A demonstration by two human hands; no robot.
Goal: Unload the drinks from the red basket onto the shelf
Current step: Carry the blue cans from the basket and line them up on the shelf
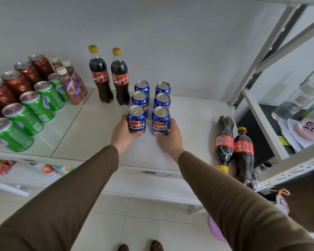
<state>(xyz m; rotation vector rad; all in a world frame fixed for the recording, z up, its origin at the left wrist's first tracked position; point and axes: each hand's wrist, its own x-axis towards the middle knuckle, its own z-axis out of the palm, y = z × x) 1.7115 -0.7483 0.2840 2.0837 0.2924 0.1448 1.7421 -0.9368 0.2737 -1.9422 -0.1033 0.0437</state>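
On the white shelf two rows of blue cola cans run away from me. My left hand grips the nearest can of the left row. My right hand grips the nearest can of the right row. Both cans stand upright on the shelf, in line with the blue cans behind them. Two upright cola bottles with yellow caps stand behind the cans. The red basket is not in view.
Green cans, dark red cans and coffee bottles fill the shelf's left part. At the right, one cola bottle lies on its side beside another one. A grey metal shelf post rises at the right.
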